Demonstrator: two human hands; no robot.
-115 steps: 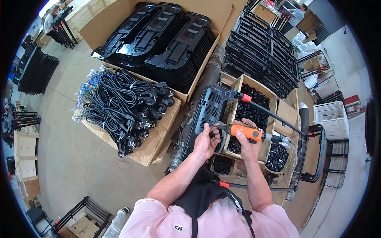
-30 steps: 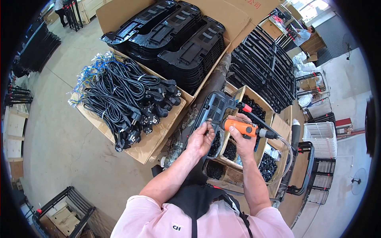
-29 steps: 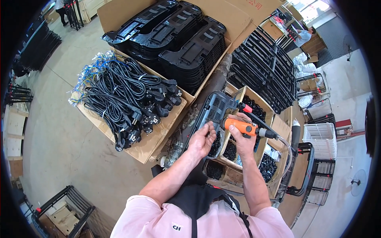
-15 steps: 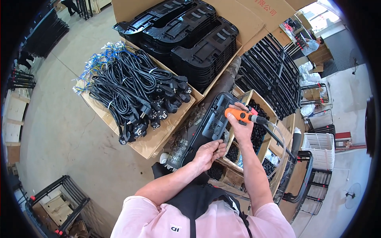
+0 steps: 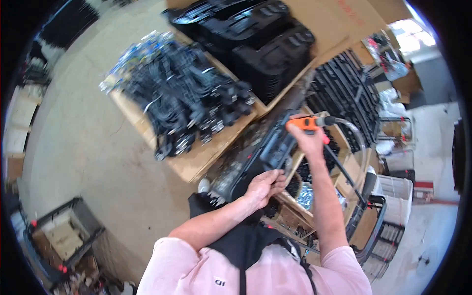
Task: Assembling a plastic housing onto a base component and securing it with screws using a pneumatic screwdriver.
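Observation:
In my right hand (image 5: 309,139) is an orange pneumatic screwdriver (image 5: 305,123), with a clear hose running off its right end. The tool is over the far right part of a long black plastic housing (image 5: 275,150), which lies slanted in front of me. At the housing's near right side, my left hand (image 5: 265,188) has its fingers curled together. Whatever they may hold is hidden. Motion blur softens the details of the housing.
Bundled black power cords (image 5: 182,93) lie on a cardboard box (image 5: 196,164) to the left. Behind it, stacked black plastic covers (image 5: 270,54) fill a larger carton (image 5: 339,24). A divided wooden bin (image 5: 351,164) of small black parts stands right of the housing. Black frames (image 5: 339,88) lean beyond.
The view has shifted and blurred. My right hand has tilted the screwdriver, its hose end now higher. My left hand stays beside the housing with curled fingers.

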